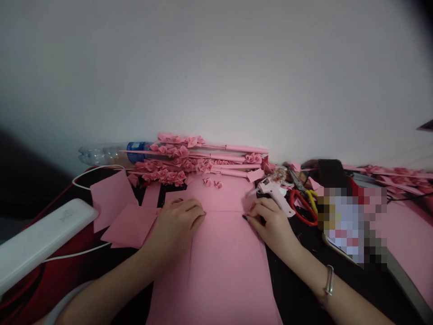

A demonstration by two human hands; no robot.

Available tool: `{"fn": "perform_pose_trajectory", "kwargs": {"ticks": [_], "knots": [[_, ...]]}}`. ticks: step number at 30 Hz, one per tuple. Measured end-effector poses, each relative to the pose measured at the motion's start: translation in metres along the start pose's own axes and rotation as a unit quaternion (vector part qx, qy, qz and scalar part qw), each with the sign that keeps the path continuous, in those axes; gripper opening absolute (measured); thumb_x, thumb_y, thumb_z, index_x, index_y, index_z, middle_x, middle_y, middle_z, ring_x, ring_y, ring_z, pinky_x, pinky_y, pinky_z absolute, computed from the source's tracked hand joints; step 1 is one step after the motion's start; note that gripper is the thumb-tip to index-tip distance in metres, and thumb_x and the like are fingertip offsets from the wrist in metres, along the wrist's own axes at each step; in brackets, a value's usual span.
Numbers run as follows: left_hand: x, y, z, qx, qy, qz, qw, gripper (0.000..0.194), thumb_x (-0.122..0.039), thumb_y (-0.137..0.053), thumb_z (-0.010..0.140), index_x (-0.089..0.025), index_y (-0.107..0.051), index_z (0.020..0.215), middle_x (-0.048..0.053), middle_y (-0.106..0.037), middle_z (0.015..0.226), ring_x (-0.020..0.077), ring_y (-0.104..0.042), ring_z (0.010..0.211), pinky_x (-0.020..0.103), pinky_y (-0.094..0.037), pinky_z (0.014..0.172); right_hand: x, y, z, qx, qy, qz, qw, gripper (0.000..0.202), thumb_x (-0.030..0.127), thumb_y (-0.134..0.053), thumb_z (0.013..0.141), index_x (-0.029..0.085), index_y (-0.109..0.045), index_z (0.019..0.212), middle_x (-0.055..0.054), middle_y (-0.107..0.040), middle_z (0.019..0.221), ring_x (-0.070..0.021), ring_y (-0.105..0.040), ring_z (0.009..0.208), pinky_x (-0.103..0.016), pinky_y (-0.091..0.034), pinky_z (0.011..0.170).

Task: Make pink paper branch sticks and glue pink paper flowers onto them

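A long sheet of pink paper lies in front of me, with a crease or paper edge running straight across it between my hands. My left hand pinches its left edge, fingers curled and thumb against the paper. At the right edge, my right hand grips the paper at about the same height. Just beyond the crease, two small folded paper roses rest on pink paper. A white glue gun lies right behind my right hand.
Pink paper flower stems are piled along the wall beside a plastic bottle. Pink paper squares and a white lamp-like bar lie left. Red-handled scissors and a blurred-out phone lie right.
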State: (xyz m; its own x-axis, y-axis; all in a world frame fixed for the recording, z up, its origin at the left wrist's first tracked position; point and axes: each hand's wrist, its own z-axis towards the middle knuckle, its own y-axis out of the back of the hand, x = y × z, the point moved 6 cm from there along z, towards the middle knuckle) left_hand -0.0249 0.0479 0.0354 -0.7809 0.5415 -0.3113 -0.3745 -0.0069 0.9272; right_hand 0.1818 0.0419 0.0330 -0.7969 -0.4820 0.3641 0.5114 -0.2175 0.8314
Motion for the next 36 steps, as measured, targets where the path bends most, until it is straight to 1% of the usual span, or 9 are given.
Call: {"fn": "perform_pose_trajectory", "kwargs": {"ticks": [4, 9, 12, 16, 20, 22, 30, 33, 36], "knots": [[0.009, 0.003, 0.003, 0.007, 0.039, -0.010, 0.999, 0.023, -0.019, -0.048, 0.093, -0.020, -0.068, 0.082, 0.002, -0.070, 0.090, 0.0206, -0.062, 0.083, 0.040, -0.041, 0.083, -0.010, -0.005, 0.005, 0.041, -0.069, 0.117, 0.990, 0.017, 0.003, -0.061, 0.078, 0.017, -0.058, 0.067, -0.003, -0.058, 0.073, -0.0154, -0.055, 0.064, -0.026, -0.045, 0.056], [0.015, 0.000, 0.003, -0.016, 0.045, -0.017, 0.999, 0.016, -0.021, -0.050, 0.092, -0.022, -0.066, 0.089, 0.003, -0.070, 0.098, 0.0234, -0.061, 0.093, 0.038, -0.041, 0.082, -0.016, -0.006, 0.005, 0.057, -0.121, 0.145, 0.980, 0.016, 0.003, -0.062, 0.075, 0.017, -0.064, 0.083, -0.001, -0.057, 0.073, -0.0145, -0.052, 0.062, -0.025, -0.043, 0.056], [0.018, -0.006, 0.003, -0.019, 0.034, -0.051, 0.998, 0.017, -0.022, -0.050, 0.093, -0.023, -0.066, 0.098, 0.003, -0.069, 0.101, 0.0229, -0.060, 0.096, 0.039, -0.042, 0.085, -0.014, -0.007, 0.005, 0.065, -0.103, 0.168, 0.978, 0.018, 0.002, -0.059, 0.076, 0.018, -0.066, 0.079, -0.003, -0.061, 0.080, -0.0155, -0.057, 0.070, -0.026, -0.045, 0.061], [0.018, -0.011, 0.003, -0.022, -0.005, -0.073, 0.997, 0.022, -0.019, -0.048, 0.094, -0.022, -0.069, 0.089, 0.003, -0.066, 0.091, 0.0190, -0.059, 0.087, 0.036, -0.044, 0.083, -0.008, -0.002, 0.005, 0.039, -0.040, 0.141, 0.988, 0.017, 0.003, -0.056, 0.080, 0.017, -0.062, 0.072, -0.005, -0.061, 0.081, -0.0170, -0.060, 0.075, -0.028, -0.049, 0.065], [0.008, -0.005, 0.000, -0.033, -0.060, -0.042, 0.997, 0.025, -0.013, -0.045, 0.093, -0.019, -0.068, 0.084, 0.005, -0.064, 0.096, 0.0197, -0.057, 0.093, 0.036, -0.046, 0.085, 0.008, 0.000, 0.001, 0.046, 0.062, 0.044, 0.996, 0.019, 0.004, -0.050, 0.087, 0.015, -0.066, 0.084, -0.012, -0.066, 0.101, -0.0226, -0.061, 0.097, -0.038, -0.052, 0.083], [0.000, -0.002, -0.002, -0.022, -0.077, -0.004, 0.997, 0.026, -0.010, -0.044, 0.091, -0.018, -0.068, 0.086, 0.007, -0.064, 0.111, 0.0229, -0.055, 0.106, 0.040, -0.044, 0.093, 0.015, -0.001, -0.004, 0.069, 0.086, -0.030, 0.993, 0.023, 0.003, -0.049, 0.088, 0.014, -0.068, 0.093, -0.014, -0.067, 0.111, -0.0259, -0.059, 0.107, -0.043, -0.052, 0.090], [-0.023, -0.019, -0.012, 0.020, -0.084, 0.089, 0.992, 0.042, -0.009, -0.041, 0.081, -0.008, -0.062, 0.117, 0.015, -0.057, 0.134, 0.0267, -0.050, 0.126, 0.050, -0.031, 0.111, 0.039, -0.021, -0.024, 0.067, 0.083, -0.204, 0.973, 0.036, 0.001, -0.040, 0.085, -0.001, -0.066, 0.110, -0.026, -0.064, 0.120, -0.0315, -0.064, 0.109, -0.048, -0.055, 0.092], [-0.031, -0.032, -0.015, 0.045, -0.113, 0.072, 0.990, 0.052, -0.012, -0.041, 0.081, -0.002, -0.051, 0.130, 0.018, -0.048, 0.141, 0.0274, -0.044, 0.131, 0.045, -0.034, 0.111, 0.055, -0.031, -0.024, 0.093, 0.073, -0.178, 0.977, 0.041, 0.017, -0.043, 0.093, -0.003, -0.054, 0.127, -0.026, -0.057, 0.130, -0.0325, -0.056, 0.121, -0.048, -0.050, 0.100], [-0.039, -0.040, -0.017, 0.073, -0.153, 0.061, 0.984, 0.055, -0.010, -0.038, 0.082, 0.000, -0.045, 0.135, 0.020, -0.040, 0.146, 0.0278, -0.037, 0.136, 0.042, -0.037, 0.110, 0.069, -0.037, -0.022, 0.126, 0.088, -0.132, 0.979, 0.047, 0.028, -0.047, 0.094, -0.002, -0.053, 0.129, -0.024, -0.053, 0.135, -0.0326, -0.050, 0.127, -0.046, -0.046, 0.104]]}}
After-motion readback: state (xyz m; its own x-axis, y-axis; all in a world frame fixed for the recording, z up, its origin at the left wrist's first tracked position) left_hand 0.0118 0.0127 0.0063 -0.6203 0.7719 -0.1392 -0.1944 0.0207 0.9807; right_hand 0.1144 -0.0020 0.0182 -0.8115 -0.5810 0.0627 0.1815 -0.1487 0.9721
